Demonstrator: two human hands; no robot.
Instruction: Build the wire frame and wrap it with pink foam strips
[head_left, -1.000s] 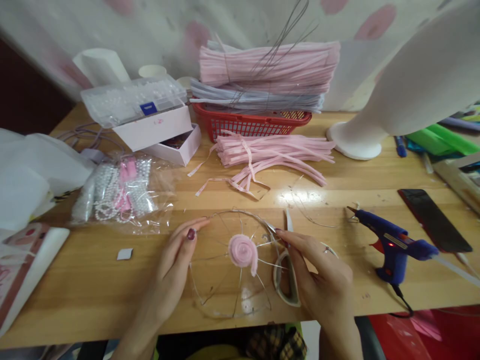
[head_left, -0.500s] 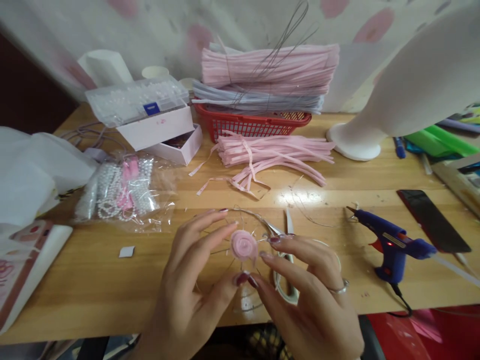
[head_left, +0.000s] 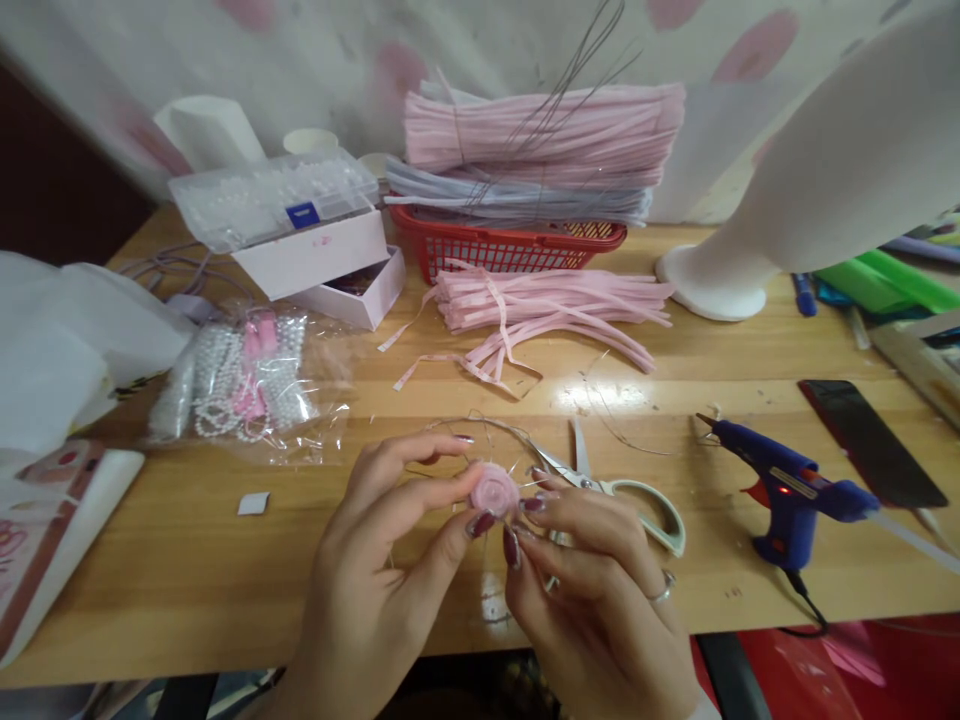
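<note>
A small coil of pink fuzzy strip (head_left: 495,490), wound into a rosette, is held above the table between both hands. My left hand (head_left: 382,540) pinches its left side between thumb and index finger, the other fingers curved above. My right hand (head_left: 607,560) is closed at the coil's lower right edge, thumb and fingertips together there; the bit of strip between them is mostly hidden. Thin wires stick out around the coil. Behind my right hand lie scissors (head_left: 586,483) with pale handles, blades apart, partly covered by the fingers.
At the right are a blue glue gun (head_left: 787,480) with a lit red light and a phone (head_left: 874,440). Pink strips (head_left: 555,300) lie before a red basket (head_left: 510,250). A bag of pearl strings (head_left: 251,380) and a white box (head_left: 311,255) stand left.
My left thumb and index finger have closed on the coil. My right fingers have drawn together at its lower right edge. More of the scissors' handle now shows.
</note>
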